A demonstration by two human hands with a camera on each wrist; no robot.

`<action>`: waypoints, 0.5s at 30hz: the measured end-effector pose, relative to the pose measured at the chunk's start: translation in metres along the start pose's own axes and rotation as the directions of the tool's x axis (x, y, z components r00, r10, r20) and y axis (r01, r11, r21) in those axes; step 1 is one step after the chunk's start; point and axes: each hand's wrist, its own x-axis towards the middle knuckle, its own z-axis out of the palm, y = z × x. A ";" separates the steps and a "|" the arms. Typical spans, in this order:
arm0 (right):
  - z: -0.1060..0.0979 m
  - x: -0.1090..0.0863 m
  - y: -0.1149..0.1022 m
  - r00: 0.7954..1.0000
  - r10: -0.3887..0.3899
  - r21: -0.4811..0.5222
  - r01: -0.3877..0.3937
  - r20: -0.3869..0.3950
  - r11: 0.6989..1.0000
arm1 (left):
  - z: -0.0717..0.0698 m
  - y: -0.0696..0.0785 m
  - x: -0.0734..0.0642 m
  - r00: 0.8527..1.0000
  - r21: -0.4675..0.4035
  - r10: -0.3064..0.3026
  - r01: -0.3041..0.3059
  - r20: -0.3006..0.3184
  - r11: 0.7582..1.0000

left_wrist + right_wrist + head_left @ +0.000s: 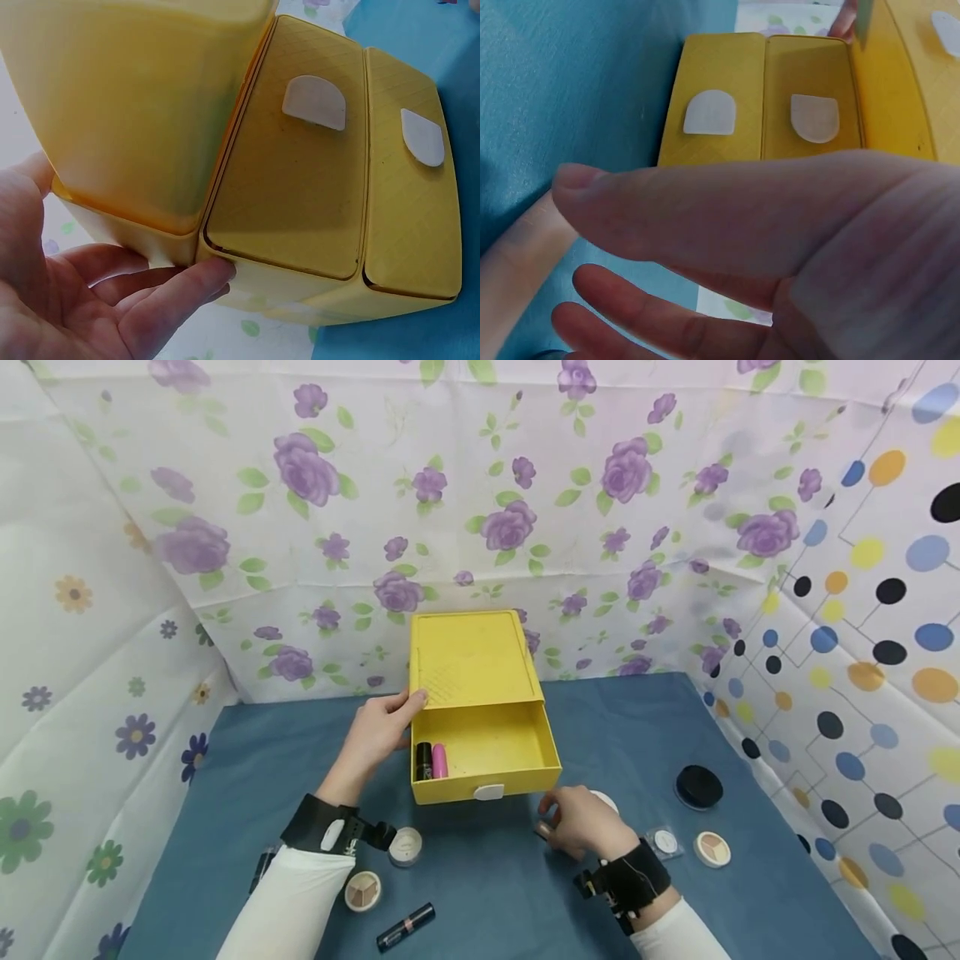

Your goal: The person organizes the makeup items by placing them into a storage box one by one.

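A yellow drawer box (472, 652) stands at the back of the cloth, its top drawer (495, 739) pulled out. Inside at the drawer's left lie a black tube (423, 762) and a pink tube (439, 762). My left hand (381, 722) grips the box's left side, thumb on the top edge; in the left wrist view its fingers (180, 300) touch the side wall. Two lower drawers with white tabs (315, 103) are closed. My right hand (585, 822) hovers near the drawer's front right corner, fingers loosely bent. Nothing shows between its thumb (667, 210) and fingers.
Near my left forearm are a small clear jar (406, 846), a three-colour round palette (363, 891) and a dark tube (406, 927). To the right lie a black round compact (699, 787), another round palette (712, 849) and a small clear case (664, 842). Patterned cloth walls surround the table.
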 end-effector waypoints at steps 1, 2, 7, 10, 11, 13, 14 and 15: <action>0.001 0.000 0.000 1.000 0.000 0.000 0.000 0.008 1.000 | 0.000 -0.001 0.000 1.000 0.004 0.001 -0.001 0.002 1.000; 0.002 0.000 0.001 1.000 -0.001 0.001 0.001 0.014 1.000 | 0.001 -0.001 0.000 1.000 0.002 -0.002 0.002 0.001 1.000; 0.006 0.004 0.004 1.000 0.020 0.008 -0.020 0.022 1.000 | 0.001 -0.001 0.002 1.000 -0.001 -0.014 0.014 0.009 1.000; 0.011 0.008 0.003 0.999 0.032 -0.003 -0.032 -0.006 0.999 | 0.000 0.001 0.004 1.000 0.003 -0.011 0.011 0.011 1.000; 0.012 0.008 0.003 0.999 0.031 -0.005 -0.031 -0.016 1.000 | -0.001 0.001 0.004 1.000 0.004 -0.009 0.009 0.012 1.000; 0.015 0.009 0.003 0.999 0.020 -0.013 -0.020 -0.043 1.000 | -0.002 0.000 0.004 1.000 0.008 -0.003 0.003 0.012 1.000; 0.017 0.009 0.003 0.999 0.015 -0.019 -0.016 -0.052 1.000 | -0.002 -0.001 0.004 1.000 0.006 -0.002 0.002 0.012 1.000; 0.018 0.009 0.004 0.998 0.013 -0.016 -0.014 -0.056 1.000 | -0.001 -0.002 0.004 1.000 0.005 -0.003 0.003 0.014 1.000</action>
